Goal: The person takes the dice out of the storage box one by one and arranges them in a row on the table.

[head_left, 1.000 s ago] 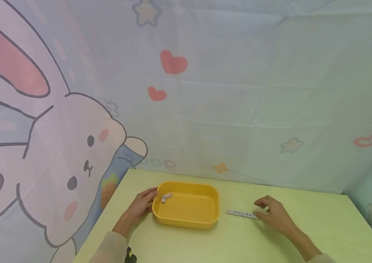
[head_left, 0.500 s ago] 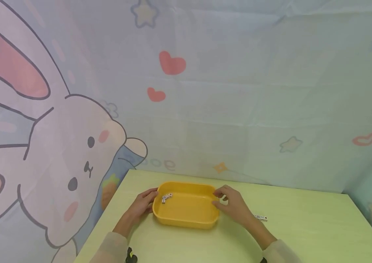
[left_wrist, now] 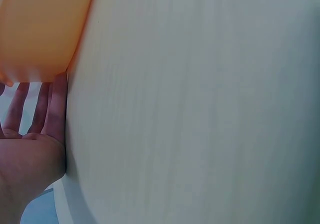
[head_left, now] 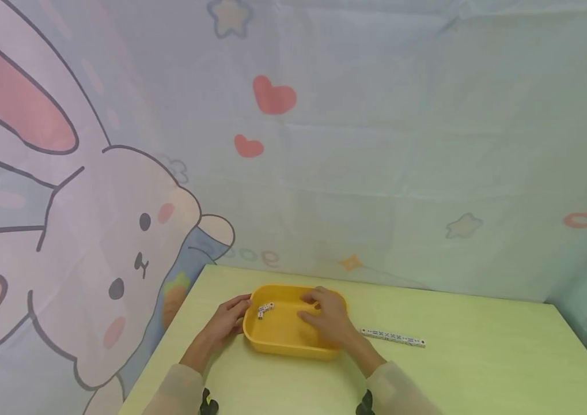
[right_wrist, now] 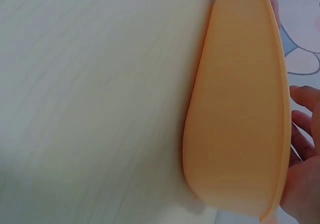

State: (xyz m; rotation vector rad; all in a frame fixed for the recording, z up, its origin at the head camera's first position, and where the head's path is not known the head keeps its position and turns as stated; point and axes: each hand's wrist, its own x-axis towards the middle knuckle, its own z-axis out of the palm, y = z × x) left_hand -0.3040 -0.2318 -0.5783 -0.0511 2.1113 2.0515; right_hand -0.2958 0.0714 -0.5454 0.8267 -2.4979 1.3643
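A yellow tray (head_left: 293, 346) stands on the table, with several small white dice (head_left: 264, 311) near its left end. My left hand (head_left: 224, 323) holds that end; the left wrist view has its fingers (left_wrist: 58, 101) reaching along the end wall, tips hidden. Over the right part of the tray is my right hand (head_left: 328, 316), its thumb and forefinger bent and apart, with no die visible between them. In the right wrist view the tray wall (right_wrist: 235, 103) partly covers the right hand (right_wrist: 305, 134). A straight row of white dice (head_left: 393, 338) lies right of the tray.
The pale green table (head_left: 480, 369) ends at a cloth backdrop (head_left: 376, 173) behind and at the right. A rabbit print (head_left: 132, 259) covers the backdrop on the left. Dark pieces are at both sleeves, near the wrists.
My right hand has moved left from the row of dice, past the tray's right rim, to above the tray's inside. The row shows in full now. My left hand stays at the tray.
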